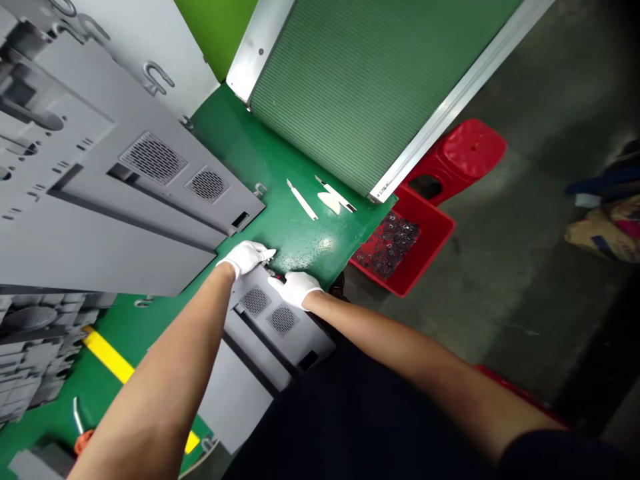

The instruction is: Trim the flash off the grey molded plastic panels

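Right at the near edge of the green workbench (295,250), the person's left hand (245,259) and right hand (295,288), both in white gloves, sit close together on the end of a grey moulded panel (265,313) with two mesh vent grilles (255,301). Their fingertips nearly meet over a small dark-and-red piece (276,275), too small to make out. Both hands look curled at the panel's end, but whether either is actually gripping the piece or the panel, I can't tell.

Just beside them, toward the left edge of the workbench, lies a stack of similar grey panels (125,193). Farther up the green surface lie two white strips (301,199) and a white-and-dark piece (334,195). Off the bench's right edge sits a red tray (430,233) holding dark scrap (387,245), with a red plastic stool (465,157) past it. At the far edge stands a ribbed green panel (340,87) in an aluminium frame.
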Demonstrator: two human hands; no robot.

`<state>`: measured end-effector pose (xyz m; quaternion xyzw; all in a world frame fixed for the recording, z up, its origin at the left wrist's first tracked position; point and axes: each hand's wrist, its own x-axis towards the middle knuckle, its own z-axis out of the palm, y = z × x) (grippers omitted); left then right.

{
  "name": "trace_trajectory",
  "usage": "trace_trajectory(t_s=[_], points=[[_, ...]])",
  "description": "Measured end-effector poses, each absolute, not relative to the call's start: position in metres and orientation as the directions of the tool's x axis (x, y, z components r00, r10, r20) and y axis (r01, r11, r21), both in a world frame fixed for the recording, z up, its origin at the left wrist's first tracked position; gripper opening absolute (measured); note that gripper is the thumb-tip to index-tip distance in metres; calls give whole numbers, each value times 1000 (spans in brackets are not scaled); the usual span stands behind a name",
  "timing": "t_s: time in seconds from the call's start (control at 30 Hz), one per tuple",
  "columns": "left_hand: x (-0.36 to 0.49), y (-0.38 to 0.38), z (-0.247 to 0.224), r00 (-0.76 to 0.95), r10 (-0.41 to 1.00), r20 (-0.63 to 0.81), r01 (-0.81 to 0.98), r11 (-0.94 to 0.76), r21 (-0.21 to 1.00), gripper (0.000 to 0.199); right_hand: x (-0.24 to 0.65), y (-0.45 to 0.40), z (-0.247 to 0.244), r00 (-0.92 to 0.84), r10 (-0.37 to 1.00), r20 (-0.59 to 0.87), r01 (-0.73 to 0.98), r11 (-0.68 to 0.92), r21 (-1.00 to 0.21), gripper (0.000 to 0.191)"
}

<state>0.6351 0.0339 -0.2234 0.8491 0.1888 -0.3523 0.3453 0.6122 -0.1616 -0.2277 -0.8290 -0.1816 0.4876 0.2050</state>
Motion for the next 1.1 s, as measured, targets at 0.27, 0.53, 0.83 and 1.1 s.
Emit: trace_trajectory(t_s=[0.27, 0.53, 0.83, 1.1], points=[[630, 40, -228, 696, 68, -715, 561, -674, 481, 51, 610, -155, -232, 482, 508, -713, 152, -851, -504, 87], [632, 41, -223, 691, 65, -720, 576, -651, 495, 51, 619, -158, -232, 470, 554, -688, 219, -828, -516, 93], [630, 42, -228, 700, 62, -711, 579, -632, 515, 49, 610, -153, -231, 500, 490, -714, 148, -861, -487, 88], [628, 42, -229, 688, 104, -719, 608, -622, 492, 49, 616, -157, -232, 472, 525, -708, 133, -837, -531, 85]])
